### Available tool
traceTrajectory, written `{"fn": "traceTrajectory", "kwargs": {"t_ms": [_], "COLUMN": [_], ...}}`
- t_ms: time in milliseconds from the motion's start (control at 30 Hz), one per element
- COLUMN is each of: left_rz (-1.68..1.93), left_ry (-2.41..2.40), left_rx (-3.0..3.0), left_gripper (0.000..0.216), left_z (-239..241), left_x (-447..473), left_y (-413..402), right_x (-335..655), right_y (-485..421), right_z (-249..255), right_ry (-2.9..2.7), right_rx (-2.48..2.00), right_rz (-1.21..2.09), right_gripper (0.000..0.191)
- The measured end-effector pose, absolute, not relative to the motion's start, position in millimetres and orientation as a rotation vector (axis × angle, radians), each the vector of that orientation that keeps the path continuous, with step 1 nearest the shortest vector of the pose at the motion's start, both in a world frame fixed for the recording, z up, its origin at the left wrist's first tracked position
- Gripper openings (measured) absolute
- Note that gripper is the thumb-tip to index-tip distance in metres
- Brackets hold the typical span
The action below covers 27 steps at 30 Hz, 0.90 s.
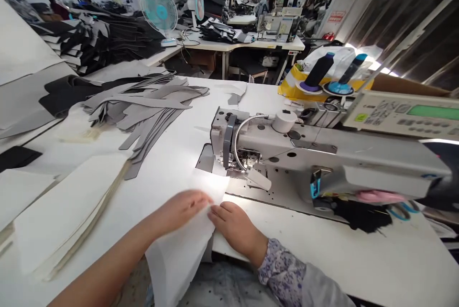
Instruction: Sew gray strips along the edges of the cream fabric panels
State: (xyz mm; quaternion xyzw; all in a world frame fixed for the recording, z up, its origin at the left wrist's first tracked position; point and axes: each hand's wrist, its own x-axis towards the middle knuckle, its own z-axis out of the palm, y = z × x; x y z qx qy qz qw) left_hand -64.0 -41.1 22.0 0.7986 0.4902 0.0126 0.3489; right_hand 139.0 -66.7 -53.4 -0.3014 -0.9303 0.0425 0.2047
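A white fabric piece [181, 261] runs from the sewing machine's needle area down over the table's front edge, with a strip of grey cloth [208, 249] showing beneath its right side. My left hand [181, 211] is slightly blurred; its bent fingers pinch the fabric near the right edge. Close beside it, my right hand [238, 230] grips that same edge between thumb and fingers. Both hands are just in front of the sewing machine [272, 144], whose lamp lights the needle area. The fingertips nearly meet, and what lies between them is partly hidden.
Grey fabric strips [147, 101] lie in a heap at the left, behind a stack of white panels [68, 206]. Thread cones [320, 72] and a control panel [409, 113] stand behind the machine. Scissors [403, 210] rest on the right near black cloth [362, 213]. Fans [159, 8] stand farther back.
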Motion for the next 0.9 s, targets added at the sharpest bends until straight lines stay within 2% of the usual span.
{"fn": "traceTrajectory", "kwargs": {"t_ms": [167, 367, 500, 633, 767, 900], "left_rz": [-0.077, -0.235, -0.192, -0.208, -0.214, -0.223], "left_ry": [1.439, 1.427, 1.488, 1.532, 1.536, 1.564], "left_rx": [1.955, 1.799, 1.818, 1.803, 1.794, 1.793], "left_gripper": [0.071, 0.029, 0.027, 0.020, 0.033, 0.035], "left_z": [24.3, 20.6, 14.2, 7.7, 4.0, 2.4], "left_x": [-55.2, -57.5, -55.8, -53.4, -53.6, -53.6], "left_y": [31.0, 56.8, 57.1, 59.2, 62.9, 64.2], "right_x": [141.5, 141.0, 137.3, 134.7, 134.7, 134.7], "right_y": [-71.0, -65.0, -63.0, -61.4, -59.8, -59.8], "right_z": [-57.7, -67.7, -70.6, -69.1, -66.1, -65.5], "right_ry": [-2.504, -2.491, -2.482, -2.512, -2.532, -2.519], "right_rx": [-0.698, -0.790, -1.023, -1.006, -0.984, -1.000], "right_rz": [0.034, 0.074, 0.150, 0.242, 0.279, 0.277], "right_gripper": [0.022, 0.023, 0.019, 0.015, 0.014, 0.012]}}
